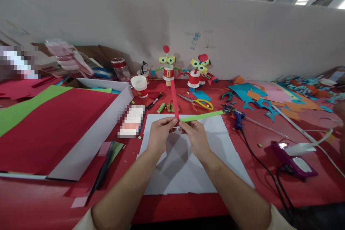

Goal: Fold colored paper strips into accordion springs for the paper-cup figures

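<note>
Above a white sheet (185, 172), my left hand (161, 133) pinches the near end of a red paper strip (174, 97). My right hand (195, 134) pinches the near end of a green paper strip (202, 116). Both ends meet at right angles between my fingertips; whether they are joined is hidden. The red strip points away from me, the green one to the right. Beyond my hands lie folded green paper springs (161, 107) and yellow-handled scissors (203, 104). Two paper-cup figures (168, 73) with round yellow eyes stand at the back.
A box (107, 129) with red and green paper fills the left, near a black cutter (105, 165). To the right are a blue glue gun (238, 118), a purple power strip (293, 161) and paper scraps (248, 95). A white board (172, 25) closes off the back.
</note>
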The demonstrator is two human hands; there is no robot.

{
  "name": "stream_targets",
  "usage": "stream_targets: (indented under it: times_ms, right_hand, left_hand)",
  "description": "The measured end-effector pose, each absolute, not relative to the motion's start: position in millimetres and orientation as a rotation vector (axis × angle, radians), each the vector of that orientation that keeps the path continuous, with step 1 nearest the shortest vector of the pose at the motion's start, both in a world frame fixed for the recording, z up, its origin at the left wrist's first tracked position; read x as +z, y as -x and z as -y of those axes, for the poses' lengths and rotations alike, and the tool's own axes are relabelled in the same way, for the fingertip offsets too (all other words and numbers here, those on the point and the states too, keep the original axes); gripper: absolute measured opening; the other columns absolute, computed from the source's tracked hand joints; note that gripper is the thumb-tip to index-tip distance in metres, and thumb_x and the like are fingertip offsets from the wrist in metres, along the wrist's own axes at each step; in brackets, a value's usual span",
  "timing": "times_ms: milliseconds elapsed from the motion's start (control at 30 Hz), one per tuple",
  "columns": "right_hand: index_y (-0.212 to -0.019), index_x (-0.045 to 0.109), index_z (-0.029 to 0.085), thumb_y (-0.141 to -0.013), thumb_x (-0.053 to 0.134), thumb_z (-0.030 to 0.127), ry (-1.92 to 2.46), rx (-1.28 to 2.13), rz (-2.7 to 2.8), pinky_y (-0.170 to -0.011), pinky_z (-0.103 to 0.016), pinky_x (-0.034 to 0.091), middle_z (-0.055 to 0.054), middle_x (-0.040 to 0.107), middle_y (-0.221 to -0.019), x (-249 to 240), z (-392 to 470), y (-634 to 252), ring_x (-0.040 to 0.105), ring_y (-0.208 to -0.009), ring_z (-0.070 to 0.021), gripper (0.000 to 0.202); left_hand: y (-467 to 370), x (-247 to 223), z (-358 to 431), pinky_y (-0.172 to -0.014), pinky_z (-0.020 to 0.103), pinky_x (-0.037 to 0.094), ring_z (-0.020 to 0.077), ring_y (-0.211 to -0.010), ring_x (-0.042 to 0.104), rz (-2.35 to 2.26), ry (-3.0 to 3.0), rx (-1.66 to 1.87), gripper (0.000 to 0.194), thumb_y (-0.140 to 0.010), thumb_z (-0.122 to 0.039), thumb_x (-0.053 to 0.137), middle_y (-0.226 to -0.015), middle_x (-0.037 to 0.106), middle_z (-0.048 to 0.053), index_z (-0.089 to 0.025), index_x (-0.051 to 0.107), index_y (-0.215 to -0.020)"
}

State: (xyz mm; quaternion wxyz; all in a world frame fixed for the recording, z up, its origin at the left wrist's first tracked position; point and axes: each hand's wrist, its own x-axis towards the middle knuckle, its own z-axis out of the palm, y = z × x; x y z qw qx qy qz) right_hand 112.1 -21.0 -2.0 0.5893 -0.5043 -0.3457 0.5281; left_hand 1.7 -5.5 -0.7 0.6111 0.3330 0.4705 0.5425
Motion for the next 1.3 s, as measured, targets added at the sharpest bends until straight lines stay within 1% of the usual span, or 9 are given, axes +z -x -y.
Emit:
stream_targets:
  times_ms: [200,333,500,633,733,833,1000,1167,1300]
  right_hand:
    - [-0.062,0.066,0.017,-0.056,0.076,0.030,1.064,1.308,0.561,-0.057,-0.024,0.044,0.001,0.063,-0.059,1.7,19.7,-111.7,0.053,-0.054,-0.0098,0.017]
    - [-0.063,0.068,0.018,-0.054,0.079,0.030,1.023,1.343,0.503,-0.055,-0.024,0.044,0.000,0.063,-0.060,0.4,20.8,-109.6,0.054,-0.056,-0.0108,0.019]
    - [-0.072,0.071,0.018,-0.059,0.076,0.030,0.986,1.363,0.617,-0.054,-0.024,0.042,0.000,0.064,-0.064,-1.6,24.1,-106.1,0.054,-0.057,-0.0107,0.018]
    - [-0.079,0.069,0.020,-0.067,0.069,0.027,1.048,1.194,0.953,-0.057,-0.025,0.043,-0.001,0.066,-0.074,-0.8,24.3,-109.9,0.055,-0.062,-0.0131,0.014]
    - [-0.091,0.065,0.023,-0.072,0.064,0.027,1.064,1.027,1.072,-0.056,-0.025,0.043,0.000,0.064,-0.080,0.3,20.6,-118.4,0.056,-0.063,-0.0131,0.020]
    - [-0.099,0.064,0.028,-0.075,0.061,0.028,0.985,1.003,1.204,-0.057,-0.026,0.043,0.001,0.064,-0.089,3.4,15.9,-129.6,0.057,-0.063,-0.0125,0.024]
    - [-0.087,0.073,0.029,-0.078,0.061,0.027,0.909,0.893,1.537,-0.074,-0.031,0.046,-0.002,0.064,-0.086,8.7,10.8,-147.9,0.059,-0.081,-0.0189,0.016]
    - [-0.092,0.074,0.031,-0.080,0.061,0.026,0.875,0.861,1.633,-0.070,-0.032,0.046,-0.002,0.065,-0.083,4.6,6.2,-154.9,0.059,-0.078,-0.0188,0.018]
    - [-0.085,0.074,0.030,-0.077,0.067,0.032,0.848,0.919,1.504,-0.074,-0.035,0.047,-0.004,0.068,-0.087,3.0,6.2,-149.7,0.061,-0.081,-0.0207,0.012]
  left_hand:
    - [-10.2,-4.3,8.9,-0.078,0.029,0.045,0.0146,-0.078,0.060,-0.893,-0.776,1.300,0.038,-0.054,-0.020,0.081,-0.081,0.070,0.002,-0.018,0.073,-0.091]
    - [-14.1,-6.2,10.3,-0.080,0.028,0.045,0.0139,-0.077,0.061,-0.857,-0.708,1.335,0.029,-0.056,-0.020,0.081,-0.080,0.070,0.003,-0.016,0.072,-0.083]
    - [-11.7,-2.8,9.6,-0.074,0.025,0.046,0.0115,-0.073,0.061,-0.861,-0.728,1.410,0.021,-0.061,-0.022,0.079,-0.077,0.071,0.001,-0.017,0.072,-0.080]
    - [-1.7,4.6,3.3,-0.068,0.023,0.049,0.0098,-0.067,0.062,-0.790,-0.544,1.376,0.018,-0.062,-0.020,0.077,-0.072,0.069,0.000,-0.017,0.071,-0.078]
    - [5.3,8.9,-0.4,-0.066,0.021,0.051,0.0085,-0.061,0.062,-0.782,-0.448,1.253,0.016,-0.061,-0.016,0.077,-0.065,0.067,0.000,-0.015,0.071,-0.075]
    - [7.5,10.4,0.3,-0.067,0.022,0.054,0.0095,-0.060,0.063,-0.786,-0.501,1.151,0.013,-0.061,-0.015,0.078,-0.064,0.068,0.002,-0.013,0.071,-0.072]
    - [6.8,9.7,2.9,-0.065,0.021,0.056,0.0093,-0.058,0.062,-0.802,-0.543,1.072,0.013,-0.060,-0.014,0.079,-0.064,0.067,0.004,-0.011,0.072,-0.070]
    - [9.5,10.4,0.9,-0.063,0.019,0.055,0.0081,-0.057,0.061,-0.806,-0.523,1.062,0.013,-0.059,-0.014,0.080,-0.061,0.066,0.002,-0.011,0.072,-0.069]
    - [9.7,9.7,2.3,-0.067,0.021,0.054,0.0090,-0.059,0.063,-0.761,-0.583,1.086,0.017,-0.058,-0.017,0.082,-0.065,0.069,0.003,-0.013,0.074,-0.072]
